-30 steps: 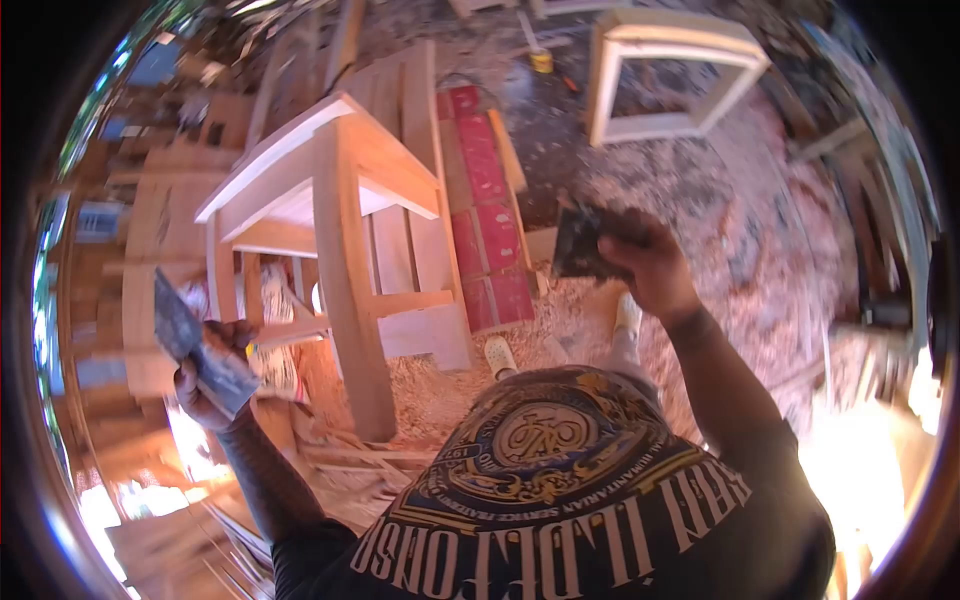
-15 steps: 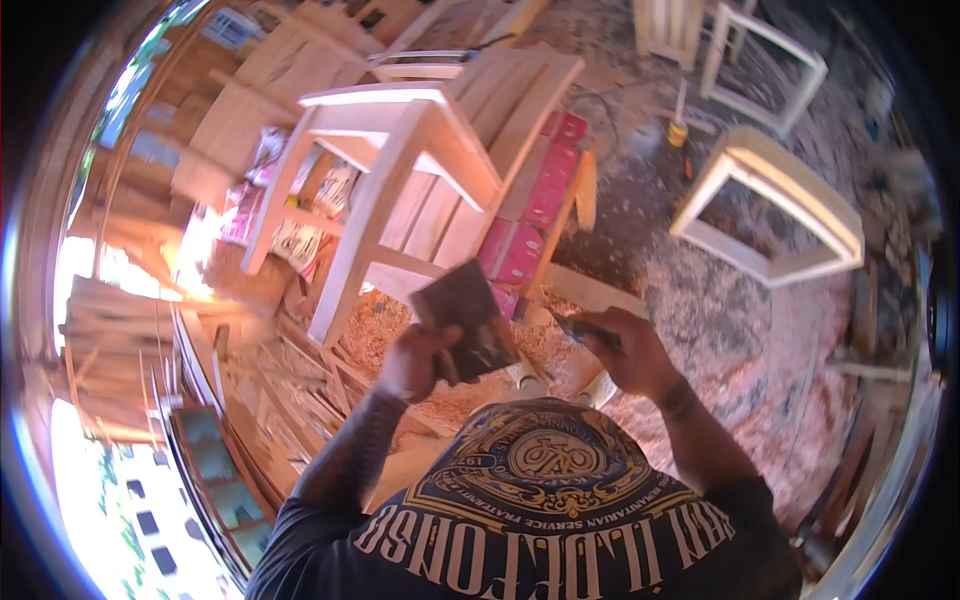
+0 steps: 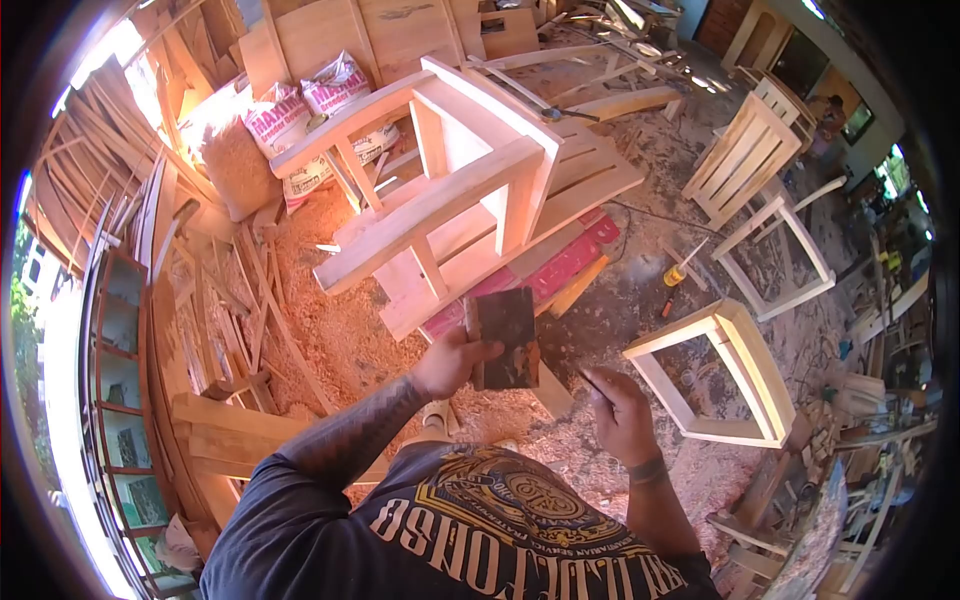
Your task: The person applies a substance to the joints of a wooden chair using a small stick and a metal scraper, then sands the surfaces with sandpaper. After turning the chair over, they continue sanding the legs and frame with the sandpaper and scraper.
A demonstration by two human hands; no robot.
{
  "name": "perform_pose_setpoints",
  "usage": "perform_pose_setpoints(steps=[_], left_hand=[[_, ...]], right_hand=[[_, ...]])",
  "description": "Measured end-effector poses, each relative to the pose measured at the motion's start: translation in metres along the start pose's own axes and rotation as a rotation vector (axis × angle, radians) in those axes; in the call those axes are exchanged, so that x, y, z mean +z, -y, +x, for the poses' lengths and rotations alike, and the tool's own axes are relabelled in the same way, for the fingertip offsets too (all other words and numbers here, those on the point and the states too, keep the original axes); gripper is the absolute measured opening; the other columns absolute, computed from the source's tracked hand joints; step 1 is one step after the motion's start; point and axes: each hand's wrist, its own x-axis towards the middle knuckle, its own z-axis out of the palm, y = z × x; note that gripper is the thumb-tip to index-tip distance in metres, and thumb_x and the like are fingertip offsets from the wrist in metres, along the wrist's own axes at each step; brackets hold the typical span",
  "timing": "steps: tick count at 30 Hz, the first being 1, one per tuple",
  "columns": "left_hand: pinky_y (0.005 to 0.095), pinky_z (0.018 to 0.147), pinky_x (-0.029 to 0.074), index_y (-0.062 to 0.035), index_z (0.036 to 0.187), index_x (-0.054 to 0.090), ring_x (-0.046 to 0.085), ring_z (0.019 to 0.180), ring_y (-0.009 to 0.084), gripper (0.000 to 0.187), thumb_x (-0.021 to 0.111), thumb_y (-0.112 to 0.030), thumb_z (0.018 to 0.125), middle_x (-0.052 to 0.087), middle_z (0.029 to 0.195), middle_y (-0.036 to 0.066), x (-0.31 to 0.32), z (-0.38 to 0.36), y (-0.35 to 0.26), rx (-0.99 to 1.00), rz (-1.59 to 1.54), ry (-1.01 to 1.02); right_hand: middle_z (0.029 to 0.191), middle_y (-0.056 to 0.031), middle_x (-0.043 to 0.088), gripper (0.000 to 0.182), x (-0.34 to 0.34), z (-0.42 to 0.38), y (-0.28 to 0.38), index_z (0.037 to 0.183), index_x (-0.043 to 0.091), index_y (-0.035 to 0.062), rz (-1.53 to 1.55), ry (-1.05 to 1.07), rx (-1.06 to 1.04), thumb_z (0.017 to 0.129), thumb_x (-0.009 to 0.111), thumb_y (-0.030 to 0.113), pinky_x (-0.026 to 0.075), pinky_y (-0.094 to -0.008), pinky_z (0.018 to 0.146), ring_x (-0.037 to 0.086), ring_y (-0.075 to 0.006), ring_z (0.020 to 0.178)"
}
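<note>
My left hand (image 3: 450,364) grips the left edge of a dark, flat rectangular block (image 3: 504,338), its thumb lying across the face. To the right, my right hand (image 3: 622,416) is closed around a thin dark tool (image 3: 597,388), whose tip points up and left toward the block without touching it. What the tool is cannot be made out. Beyond the block lies a pale wooden furniture frame (image 3: 440,210) on its side, with legs and rails, on slatted boards.
A rectangular wooden frame (image 3: 715,375) lies at right, near a yellow-handled screwdriver (image 3: 680,268). Farther back are a slatted piece (image 3: 745,155) and another frame (image 3: 775,255). Printed sacks (image 3: 280,125) stand at upper left. Shavings and wood strips (image 3: 265,310) cover the floor at left.
The view has swung, so the furniture frame and room appear shifted and rotated. The block is now more upright in my left hand, and my right hand has turned its tool more upward.
</note>
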Motion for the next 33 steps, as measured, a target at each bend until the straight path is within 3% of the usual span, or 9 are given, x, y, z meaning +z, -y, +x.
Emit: perform_pose_setpoints(steps=[5,8,10,15,20,23,29,32,33], left_hand=[[0.0306,0.065,0.052,0.0016,0.117,0.067,0.065,0.073,0.0153,0.025,0.064,-0.012,0.097,0.070,0.092,0.007,-0.001,0.006,-0.017,0.118,-0.170,0.041],[0.0339,0.086,0.060,0.0039,0.123,0.066,0.073,0.094,0.0208,0.029,0.061,-0.004,0.096,0.074,0.108,0.011,-0.010,0.000,-0.035,0.078,-0.096,0.007],[0.0334,0.083,0.061,0.0043,0.124,0.065,0.073,0.091,0.0203,0.030,0.060,-0.004,0.095,0.074,0.108,0.011,-0.023,0.011,-0.009,-0.001,-0.152,0.005],[0.0319,0.079,0.059,0.0042,0.120,0.067,0.072,0.090,0.0175,0.028,0.062,-0.006,0.095,0.074,0.104,0.010,-0.012,0.001,-0.003,0.074,-0.227,0.056],[0.0326,0.080,0.059,0.0042,0.114,0.070,0.072,0.090,0.0173,0.025,0.062,-0.007,0.094,0.075,0.103,0.010,-0.012,-0.009,-0.004,-0.001,-0.168,0.003],[0.0319,0.079,0.058,0.0051,0.113,0.070,0.072,0.088,0.0171,0.025,0.062,-0.008,0.094,0.075,0.102,0.011,-0.015,-0.011,-0.005,-0.033,-0.206,0.027],[0.0299,0.066,0.054,0.0054,0.102,0.071,0.067,0.074,0.0138,0.021,0.063,-0.012,0.093,0.072,0.086,0.007,-0.012,0.001,-0.001,0.013,-0.079,-0.022],[0.0296,0.074,0.057,0.0090,0.110,0.069,0.070,0.083,0.0164,0.025,0.060,-0.004,0.091,0.073,0.097,0.011,-0.014,0.015,-0.013,0.042,0.088,-0.092],[0.0300,0.068,0.053,0.0074,0.103,0.069,0.067,0.077,0.0149,0.021,0.061,-0.008,0.091,0.070,0.089,0.008,-0.013,0.018,-0.023,0.069,0.123,-0.129]], right_hand=[[0.129,-0.0146,0.068,0.048,-0.011,0.036,0.023,0.132,0.066,0.0049,-0.107,0.066,-0.164,0.086,0.060,-0.006,0.051,-0.0454,0.102,0.064,-0.0371,0.116],[0.131,-0.0142,0.068,0.053,-0.009,0.052,0.024,0.133,0.066,0.0054,-0.151,0.131,-0.259,0.083,0.059,-0.006,0.049,-0.0457,0.105,0.063,-0.0370,0.118],[0.132,-0.0136,0.068,0.054,-0.010,0.059,0.028,0.134,0.066,0.0057,-0.151,0.161,-0.284,0.081,0.058,-0.006,0.050,-0.0456,0.105,0.062,-0.0367,0.118],[0.131,-0.0129,0.068,0.055,0.003,0.071,0.028,0.133,0.066,0.0065,-0.141,0.160,-0.309,0.081,0.057,-0.006,0.050,-0.0449,0.104,0.062,-0.0369,0.117],[0.122,-0.0102,0.073,0.033,0.010,0.074,0.026,0.124,0.071,0.0068,-0.153,0.184,-0.347,0.091,0.066,0.010,0.053,-0.0412,0.099,0.067,-0.0307,0.111],[0.124,-0.0153,0.071,0.049,0.016,0.072,0.022,0.126,0.071,0.0060,-0.119,0.218,-0.335,0.080,0.058,-0.008,0.052,-0.0430,0.103,0.067,-0.0351,0.112],[0.118,-0.0154,0.072,0.044,0.031,0.062,0.022,0.125,0.071,0.0069,-0.101,0.247,-0.259,0.083,0.063,-0.002,0.054,-0.0429,0.097,0.068,-0.0340,0.109],[0.121,-0.0112,0.072,0.045,0.038,0.056,0.020,0.129,0.069,0.0115,-0.079,0.211,-0.142,0.085,0.063,0.004,0.054,-0.0425,0.099,0.067,-0.0324,0.109],[0.120,-0.0112,0.072,0.046,0.038,0.058,0.019,0.129,0.069,0.0121,-0.080,0.180,-0.170,0.085,0.063,0.003,0.054,-0.0428,0.098,0.067,-0.0325,0.109]])
